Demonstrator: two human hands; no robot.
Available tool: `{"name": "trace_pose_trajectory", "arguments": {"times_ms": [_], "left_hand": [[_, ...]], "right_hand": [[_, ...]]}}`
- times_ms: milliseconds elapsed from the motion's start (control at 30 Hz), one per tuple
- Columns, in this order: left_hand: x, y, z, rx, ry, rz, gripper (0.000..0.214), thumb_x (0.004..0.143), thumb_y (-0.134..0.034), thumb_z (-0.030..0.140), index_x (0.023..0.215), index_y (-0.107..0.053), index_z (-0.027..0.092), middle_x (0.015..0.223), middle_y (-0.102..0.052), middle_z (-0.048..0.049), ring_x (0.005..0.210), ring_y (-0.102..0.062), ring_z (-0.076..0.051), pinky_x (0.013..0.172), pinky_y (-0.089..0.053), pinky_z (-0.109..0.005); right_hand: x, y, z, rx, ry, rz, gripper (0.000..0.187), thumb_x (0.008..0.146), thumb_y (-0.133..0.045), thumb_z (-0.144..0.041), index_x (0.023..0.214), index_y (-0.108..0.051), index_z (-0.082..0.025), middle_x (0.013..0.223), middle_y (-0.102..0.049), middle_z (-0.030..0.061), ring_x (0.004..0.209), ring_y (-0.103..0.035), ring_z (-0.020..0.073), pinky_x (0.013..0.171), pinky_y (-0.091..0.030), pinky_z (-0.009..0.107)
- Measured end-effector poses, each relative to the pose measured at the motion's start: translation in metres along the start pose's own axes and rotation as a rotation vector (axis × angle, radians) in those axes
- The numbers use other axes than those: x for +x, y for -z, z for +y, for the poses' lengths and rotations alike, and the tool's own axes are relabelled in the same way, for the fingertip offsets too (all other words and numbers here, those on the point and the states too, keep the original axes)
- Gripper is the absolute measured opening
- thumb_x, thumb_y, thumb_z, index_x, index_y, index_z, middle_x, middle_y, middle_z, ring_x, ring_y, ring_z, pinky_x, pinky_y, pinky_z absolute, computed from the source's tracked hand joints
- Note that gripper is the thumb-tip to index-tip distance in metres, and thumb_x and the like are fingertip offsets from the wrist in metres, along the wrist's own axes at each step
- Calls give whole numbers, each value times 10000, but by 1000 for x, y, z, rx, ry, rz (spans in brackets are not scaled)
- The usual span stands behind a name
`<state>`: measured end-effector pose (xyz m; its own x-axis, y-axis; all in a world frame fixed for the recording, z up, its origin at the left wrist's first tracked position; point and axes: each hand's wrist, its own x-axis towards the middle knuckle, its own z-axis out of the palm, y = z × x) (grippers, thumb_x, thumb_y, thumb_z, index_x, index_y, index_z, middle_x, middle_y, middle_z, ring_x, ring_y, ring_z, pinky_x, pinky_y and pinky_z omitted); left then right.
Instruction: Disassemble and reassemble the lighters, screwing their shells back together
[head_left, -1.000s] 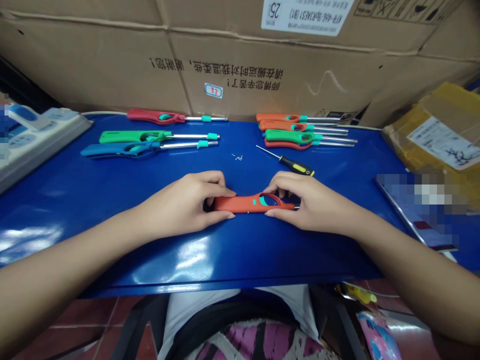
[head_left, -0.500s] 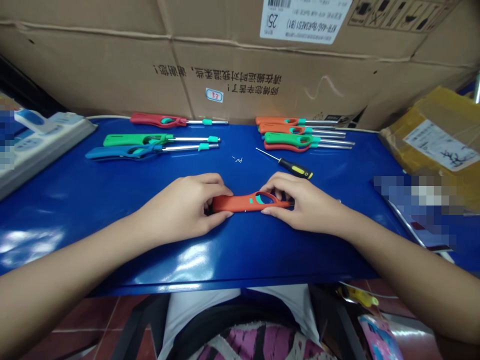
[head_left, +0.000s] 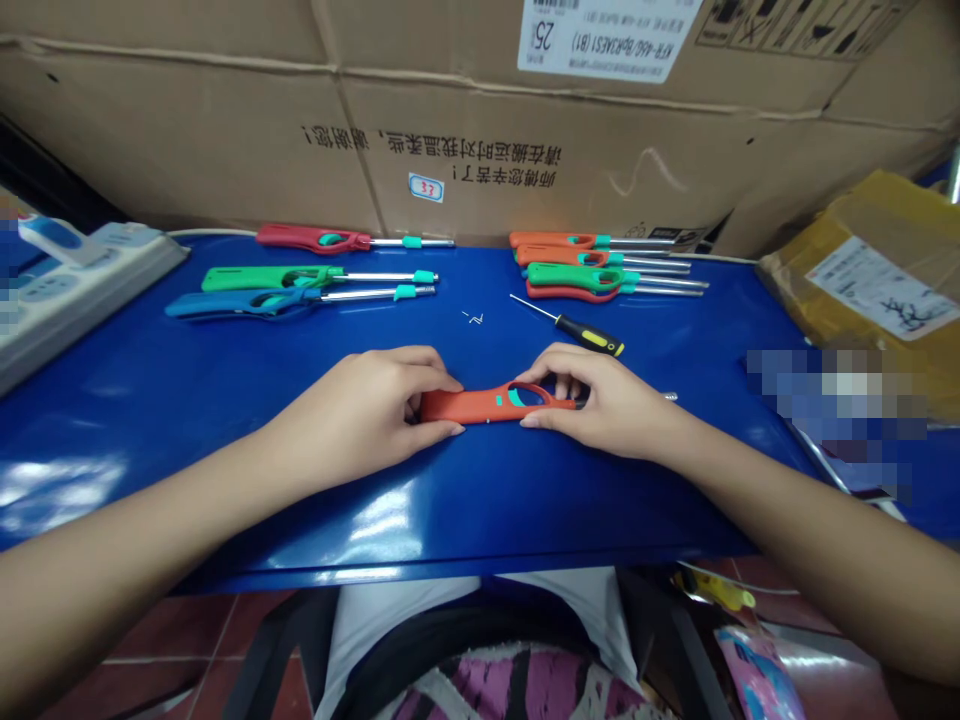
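Orange plastic is what both hands are closed on. The left hand point(head_left: 375, 405) grasps the back end of the orange lighter point(head_left: 480, 404), thumb below and fingers above. The right hand point(head_left: 607, 400) grasps the trigger end, with fingers curled at the teal opening. The lighter lies flat on the blue bench point(head_left: 225, 400), between the two hands. A short piece of its metal tube point(head_left: 670, 397) shows past the right hand.

From where I stand, the first danger is the bench itself. Its surface is glossy, so uneven pressure from one hand could make the smooth body slide or twist out of the grip. Toward the person there is not much bench before the front edge.

The screwdriver point(head_left: 581, 333) lies just behind the right hand, its handle near the knuckles. I think a quick lift of that hand could knock it and make it roll.

Some small wire pieces point(head_left: 474, 318) lie loose behind the lighter. A passing wrist could sweep them away, and such tiny parts would be hard to find.

The stacked lighters point(head_left: 600, 265) at the back right are well apart, so I see little risk there.
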<state>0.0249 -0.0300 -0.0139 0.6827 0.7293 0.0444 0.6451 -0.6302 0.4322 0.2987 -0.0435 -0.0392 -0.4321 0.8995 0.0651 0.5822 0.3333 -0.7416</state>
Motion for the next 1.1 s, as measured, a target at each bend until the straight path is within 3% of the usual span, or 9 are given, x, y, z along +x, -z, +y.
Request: {"name": "trace_pose_trajectory", "arguments": {"times_ms": [200,500,700,933,1100], "left_hand": [[2,2,4,-17,13,6,208,842,-692,319,1010,-758,215,956,-689,-29,676,-624,-134,575,-463,-245],[3,0,-5,-135,31,9,292,852,-710,396,1059,-744,192,983,-683,-46,702,-628,-137,623,-498,-255],[3,-2,-4,78,-62,-13,261,906,-639,327,1113,-679,172,1016,-635,-64,803,-625,-182,682,-489,-293],[4,-4,-4,219,-122,-30,335,1039,-461,397,1185,-646,159,1058,-608,-94,863,-638,-210,761,-514,-331],[4,-5,-5,248,-138,-7,414,1070,-373,462,1124,-664,173,1021,-615,-75,831,-644,-196,736,-507,-317]], "right_hand": [[0,1,-1,-36,50,4,288,770,-839,-278,1007,-711,-176,939,-631,22,651,-490,102,610,-447,264],[-1,-1,1,-87,107,27,305,805,-823,-260,1068,-698,-172,989,-635,39,671,-531,110,641,-479,266],[-2,2,0,-238,241,-20,313,898,-693,-277,1196,-677,-184,1077,-633,85,948,-645,206,850,-530,340],[-5,4,-1,-324,330,-29,291,981,-593,-286,1239,-672,-176,1160,-667,116,1004,-673,225,905,-555,368],[-5,8,-3,-351,367,3,223,1008,-575,-298,1164,-682,-182,1076,-674,100,934,-669,208,853,-557,351]]}}
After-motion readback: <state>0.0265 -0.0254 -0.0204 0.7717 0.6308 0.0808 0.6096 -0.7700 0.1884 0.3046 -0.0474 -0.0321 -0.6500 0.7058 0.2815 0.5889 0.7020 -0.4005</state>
